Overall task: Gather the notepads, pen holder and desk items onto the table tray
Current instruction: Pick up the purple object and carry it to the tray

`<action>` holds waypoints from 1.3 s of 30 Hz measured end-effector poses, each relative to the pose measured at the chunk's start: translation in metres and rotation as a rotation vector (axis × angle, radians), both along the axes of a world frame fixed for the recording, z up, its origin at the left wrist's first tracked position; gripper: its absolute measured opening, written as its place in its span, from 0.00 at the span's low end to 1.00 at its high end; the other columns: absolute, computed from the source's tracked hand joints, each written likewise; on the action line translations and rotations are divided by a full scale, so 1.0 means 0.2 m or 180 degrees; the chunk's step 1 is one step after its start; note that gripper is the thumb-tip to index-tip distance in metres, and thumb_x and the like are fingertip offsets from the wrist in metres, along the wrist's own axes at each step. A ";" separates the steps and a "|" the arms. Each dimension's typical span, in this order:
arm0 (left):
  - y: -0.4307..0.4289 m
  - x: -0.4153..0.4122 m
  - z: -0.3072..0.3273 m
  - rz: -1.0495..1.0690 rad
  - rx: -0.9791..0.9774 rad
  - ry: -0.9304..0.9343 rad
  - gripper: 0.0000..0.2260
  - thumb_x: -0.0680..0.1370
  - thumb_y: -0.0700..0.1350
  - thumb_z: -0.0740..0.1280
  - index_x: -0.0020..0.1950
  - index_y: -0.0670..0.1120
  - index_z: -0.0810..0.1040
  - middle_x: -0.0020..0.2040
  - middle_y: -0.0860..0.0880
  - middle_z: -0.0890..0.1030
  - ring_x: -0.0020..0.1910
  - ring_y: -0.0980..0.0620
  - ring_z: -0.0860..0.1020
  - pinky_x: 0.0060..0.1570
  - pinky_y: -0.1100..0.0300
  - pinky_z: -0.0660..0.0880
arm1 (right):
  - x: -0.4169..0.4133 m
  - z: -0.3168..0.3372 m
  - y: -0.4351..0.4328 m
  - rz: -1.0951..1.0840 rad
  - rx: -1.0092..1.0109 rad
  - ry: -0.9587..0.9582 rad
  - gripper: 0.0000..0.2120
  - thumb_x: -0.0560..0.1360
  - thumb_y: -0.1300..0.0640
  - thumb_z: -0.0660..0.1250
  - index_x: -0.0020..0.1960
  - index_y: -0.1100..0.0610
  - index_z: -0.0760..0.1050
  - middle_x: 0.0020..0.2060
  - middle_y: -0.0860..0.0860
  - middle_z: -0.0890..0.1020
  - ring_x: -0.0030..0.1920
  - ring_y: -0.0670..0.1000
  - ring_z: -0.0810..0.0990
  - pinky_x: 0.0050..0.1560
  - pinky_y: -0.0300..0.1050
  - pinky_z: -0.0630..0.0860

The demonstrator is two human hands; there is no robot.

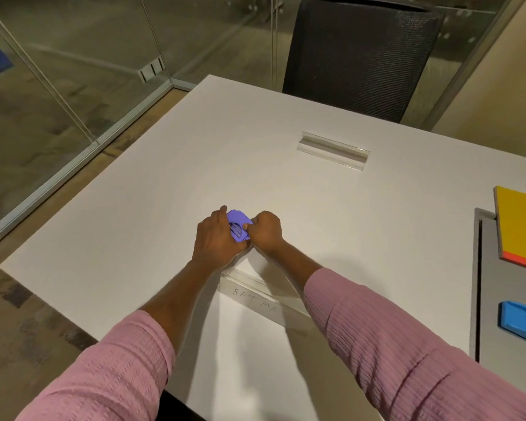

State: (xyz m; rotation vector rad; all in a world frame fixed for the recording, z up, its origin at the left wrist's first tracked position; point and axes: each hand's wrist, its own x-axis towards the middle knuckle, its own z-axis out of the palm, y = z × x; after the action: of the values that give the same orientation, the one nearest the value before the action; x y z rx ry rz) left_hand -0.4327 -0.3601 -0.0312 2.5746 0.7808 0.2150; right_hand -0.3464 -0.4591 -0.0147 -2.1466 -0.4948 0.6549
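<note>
White matte table (152, 189), glass partition behind. We note both hands closed on a small purple plastic holder (239, 221) at mid-table: left hand (214, 241) cupping its side, right hand (266, 229) pinching the opposite edge, probably to steady thin metal pieces inside. Grey tray (498, 299) sits well apart at right, carrying a yellow notepad (523, 226).

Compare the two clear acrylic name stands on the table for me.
The near stand lies between the person's forearms, partly hidden by the right sleeve; the far stand sits in the open toward the chair. The near stand shows handwritten letters; the far stand shows no writing that I can make out. Both are clear, long and low, and rest on the white table off the tray.
</note>
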 end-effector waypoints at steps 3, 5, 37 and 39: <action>-0.06 0.00 0.04 0.0013 -0.0368 -0.0180 0.44 0.66 0.58 0.77 0.73 0.40 0.61 0.67 0.39 0.72 0.64 0.40 0.72 0.62 0.49 0.69 | -0.01 0.04 -0.12 -0.0611 0.0428 0.0564 0.23 0.74 0.65 0.67 0.24 0.56 0.62 0.16 0.46 0.65 0.19 0.45 0.66 0.23 0.32 0.59; -0.13 0.00 0.08 0.0101 -0.0760 -0.0070 0.46 0.66 0.62 0.76 0.74 0.42 0.59 0.69 0.41 0.70 0.66 0.42 0.71 0.63 0.48 0.69 | -0.02 0.09 -0.22 -0.1031 0.0879 0.1046 0.20 0.75 0.64 0.68 0.26 0.58 0.68 0.20 0.48 0.73 0.23 0.46 0.74 0.31 0.38 0.70; -1.83 0.31 0.59 -0.2381 -0.3194 0.1428 0.13 0.78 0.50 0.66 0.62 0.49 0.76 0.50 0.47 0.81 0.46 0.50 0.79 0.45 0.59 0.73 | -0.17 0.38 -2.31 -0.2442 0.2024 0.1121 0.20 0.73 0.64 0.72 0.63 0.63 0.73 0.52 0.61 0.84 0.53 0.61 0.84 0.57 0.60 0.79; -1.96 0.32 0.55 -0.2206 -0.3143 0.1325 0.11 0.80 0.48 0.64 0.60 0.47 0.76 0.47 0.45 0.81 0.42 0.50 0.78 0.41 0.59 0.73 | -0.19 0.34 -2.40 -0.2778 0.2098 0.1115 0.17 0.72 0.64 0.73 0.59 0.63 0.76 0.53 0.62 0.83 0.54 0.64 0.83 0.58 0.62 0.78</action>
State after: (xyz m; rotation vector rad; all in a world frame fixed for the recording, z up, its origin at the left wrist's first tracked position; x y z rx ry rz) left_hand -0.3696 -0.7515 0.0790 1.7627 0.0096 -0.7482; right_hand -0.3853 -0.9396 0.0537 -1.3683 0.3795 0.2828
